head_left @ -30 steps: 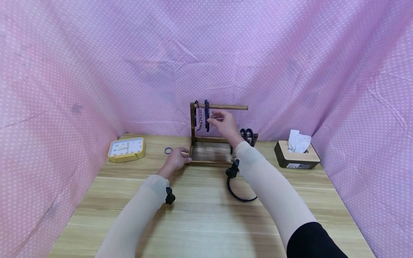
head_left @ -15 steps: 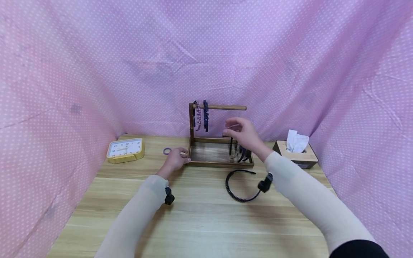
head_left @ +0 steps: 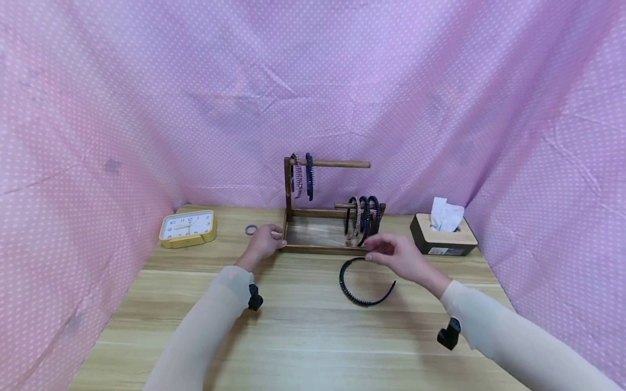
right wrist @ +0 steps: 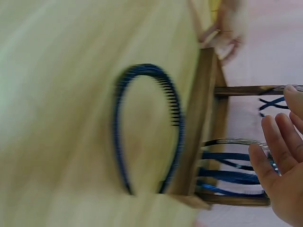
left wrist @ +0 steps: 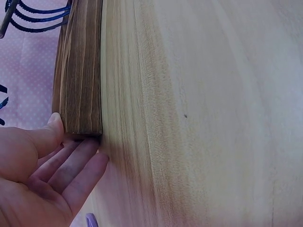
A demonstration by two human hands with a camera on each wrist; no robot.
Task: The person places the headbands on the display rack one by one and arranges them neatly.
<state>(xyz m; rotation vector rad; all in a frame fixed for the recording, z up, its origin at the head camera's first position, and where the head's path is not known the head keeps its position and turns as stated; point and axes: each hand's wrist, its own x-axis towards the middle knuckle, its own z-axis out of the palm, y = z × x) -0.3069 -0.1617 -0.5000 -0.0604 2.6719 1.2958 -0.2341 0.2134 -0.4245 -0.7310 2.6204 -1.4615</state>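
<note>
My left hand (head_left: pixel 266 241) is at the left front corner of a dark wooden rack (head_left: pixel 318 250) with a tray base. In the left wrist view, the thumb touches the corner's edge and the loosely extended fingers lie against the board's end. A black headband (head_left: pixel 346 288) with comb-like teeth lies on the table in front of the rack. Over its far side is my right hand (head_left: pixel 398 258), holding nothing, its fingers relaxed. Dark and pinkish headbands (head_left: pixel 310 179) hang on the upper bar (head_left: pixel 342 163). Several more headbands (head_left: pixel 364 217) hang on the lower bar.
A yellow clock (head_left: pixel 188 228) stands at the left of the table (head_left: pixel 293 326). Near my left hand lies a small purple ring (head_left: pixel 251 229). A tissue box (head_left: pixel 445 239) stands at the right. Pink dotted cloth (head_left: pixel 313 81) surrounds the table.
My right hand has drawn away from the headband on the upper bar, moving right and down to the front of the rack. My left hand has stayed at the corner.
</note>
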